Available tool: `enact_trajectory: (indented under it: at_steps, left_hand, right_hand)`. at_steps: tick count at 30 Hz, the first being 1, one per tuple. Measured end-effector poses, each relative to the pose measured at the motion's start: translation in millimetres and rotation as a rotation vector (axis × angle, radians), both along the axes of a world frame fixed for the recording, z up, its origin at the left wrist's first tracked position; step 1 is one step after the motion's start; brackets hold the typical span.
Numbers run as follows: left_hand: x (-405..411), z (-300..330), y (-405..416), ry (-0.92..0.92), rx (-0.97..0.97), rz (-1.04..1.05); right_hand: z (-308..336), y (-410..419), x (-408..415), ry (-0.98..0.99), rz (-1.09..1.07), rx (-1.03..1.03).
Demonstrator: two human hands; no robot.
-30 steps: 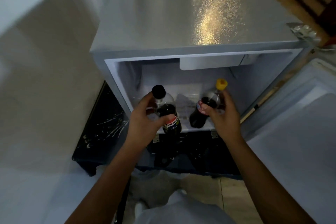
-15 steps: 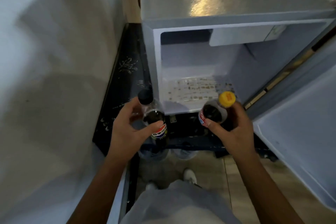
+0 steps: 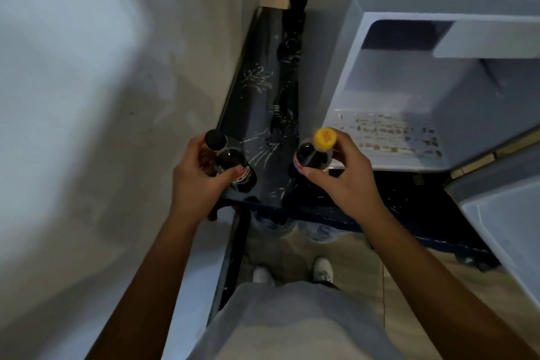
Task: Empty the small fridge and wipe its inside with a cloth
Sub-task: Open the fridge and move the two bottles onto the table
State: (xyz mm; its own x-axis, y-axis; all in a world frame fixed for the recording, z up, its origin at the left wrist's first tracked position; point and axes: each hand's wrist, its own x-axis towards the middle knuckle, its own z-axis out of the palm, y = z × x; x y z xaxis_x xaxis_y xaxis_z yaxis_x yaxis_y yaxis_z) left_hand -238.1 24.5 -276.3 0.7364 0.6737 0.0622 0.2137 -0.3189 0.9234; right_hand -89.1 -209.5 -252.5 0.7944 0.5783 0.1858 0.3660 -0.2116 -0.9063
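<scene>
- Left hand (image 3: 198, 175) wrapped tight round a dark soda bottle (image 3: 233, 166), black cap (image 3: 215, 136), red-white-blue label peeking past the thumb.
- Right hand (image 3: 342, 175) same deal, grip closed on a second bottle (image 3: 311, 155), yellow cap (image 3: 325, 136), dark drink inside.
- Both bottles up in the air, out of the fridge (image 3: 409, 82), hanging over the black tabletop (image 3: 257, 102) with the pale flower pattern, left of the fridge.
- Yellow-cap one just off the fridge's front left corner; black-cap one further left, near the wall (image 3: 87, 96).
- Fridge door (image 3: 502, 242) swung open at right.
- Inside looking bare: white floor speckled with brownish spots (image 3: 388, 131), little freezer flap (image 3: 482, 41) up top.
- Shiny glare on the fridge top.
- Down below: light shirt, two white shoes (image 3: 321, 269) on the wooden floor.
- No telling whether the bottles are full, only dark near the necks.
</scene>
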Motion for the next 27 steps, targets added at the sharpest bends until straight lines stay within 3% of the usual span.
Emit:
enact_trajectory:
  at_steps: [17, 27]
  left_hand:
    - [49.4, -44.7, 53.6, 0.18, 0.075, 0.11]
    - [62.4, -70.6, 62.3, 0.232, 0.038, 0.16]
  right_hand:
    - [-54.4, 113.4, 26.7, 0.228, 0.08, -0.125]
    - [-71.8, 142.8, 27.6, 0.22, 0.044, -0.145]
